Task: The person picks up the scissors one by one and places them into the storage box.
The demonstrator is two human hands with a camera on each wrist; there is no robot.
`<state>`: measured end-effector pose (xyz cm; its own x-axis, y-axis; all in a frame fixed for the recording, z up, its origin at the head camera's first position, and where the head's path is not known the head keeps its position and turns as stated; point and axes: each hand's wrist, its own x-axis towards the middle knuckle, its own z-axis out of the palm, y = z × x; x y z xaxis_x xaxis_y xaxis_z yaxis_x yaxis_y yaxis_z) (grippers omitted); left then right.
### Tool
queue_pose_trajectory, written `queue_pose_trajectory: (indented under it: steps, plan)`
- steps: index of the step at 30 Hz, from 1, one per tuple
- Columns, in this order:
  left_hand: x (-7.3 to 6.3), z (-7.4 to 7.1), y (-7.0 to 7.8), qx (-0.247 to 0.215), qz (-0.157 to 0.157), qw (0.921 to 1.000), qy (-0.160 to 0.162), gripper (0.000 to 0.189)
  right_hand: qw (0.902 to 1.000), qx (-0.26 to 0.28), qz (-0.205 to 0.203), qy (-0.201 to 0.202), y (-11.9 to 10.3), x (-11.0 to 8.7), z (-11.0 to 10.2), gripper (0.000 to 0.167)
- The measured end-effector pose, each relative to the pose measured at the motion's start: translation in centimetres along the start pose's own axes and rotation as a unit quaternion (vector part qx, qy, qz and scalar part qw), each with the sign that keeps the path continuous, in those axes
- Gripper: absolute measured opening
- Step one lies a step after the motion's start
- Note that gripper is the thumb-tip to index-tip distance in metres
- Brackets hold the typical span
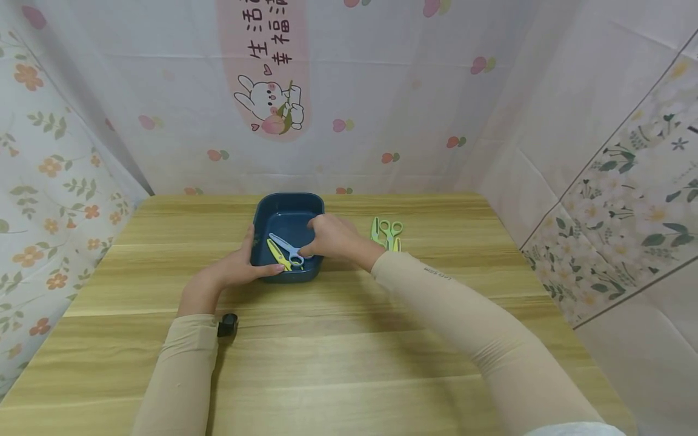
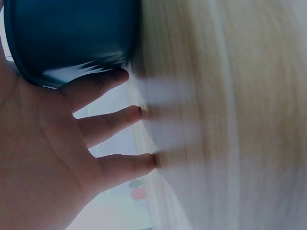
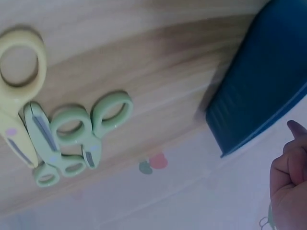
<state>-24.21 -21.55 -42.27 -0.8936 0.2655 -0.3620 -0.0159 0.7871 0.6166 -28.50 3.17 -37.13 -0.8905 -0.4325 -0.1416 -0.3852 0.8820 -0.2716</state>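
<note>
A dark blue plastic bin (image 1: 289, 203) sits on the table. Inside its near end lie blue scissors (image 1: 283, 245) and yellow scissors (image 1: 277, 254). My left hand (image 1: 238, 264) steadies the bin from the left, the thumb across its near rim. In the left wrist view its other fingers (image 2: 111, 125) are straight and spread. My right hand (image 1: 334, 237) reaches over the bin's right wall, its thumb near the blue scissors' handle. In the right wrist view this hand (image 3: 292, 177) has some fingers bent; whether they grip the blue scissors is hidden.
To the bin's right lie several scissors: green scissors (image 1: 391, 230), a smaller green pair (image 3: 53, 148) and yellow scissors (image 3: 17, 96). A patterned curtain (image 1: 403, 109) rises behind the wood-grain table (image 1: 327, 363). Something small and black (image 1: 228, 325) is at my left wrist.
</note>
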Motion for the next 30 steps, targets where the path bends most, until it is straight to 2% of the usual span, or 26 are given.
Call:
queue_pose_trajectory:
  steps: [7, 17, 26, 30]
  plan:
    - [0.0, 0.0, -0.1, 0.001, -0.003, 1.0000, -0.001, 0.142, 0.9990, 0.044, -0.007, 0.003, 0.6, -0.2, -1.8, 0.076]
    - [-0.1, 0.0, 0.0, 0.003, 0.001, 1.0000, 0.001, 0.142, 0.9971, 0.068, -0.006, 0.032, 2.0, -1.0, -4.5, 0.080]
    - [-0.1, -0.1, 0.0, 0.012, -0.001, 0.9999, 0.002, 0.143, 0.9907, 0.122, -0.006, 0.060, 3.5, -1.9, -5.3, 0.085]
    - [0.0, 0.0, 0.0, 0.011, 0.000, 0.9999, 0.002, 0.143, 0.9848, 0.158, -0.009, 0.071, 4.6, -2.4, -5.4, 0.085]
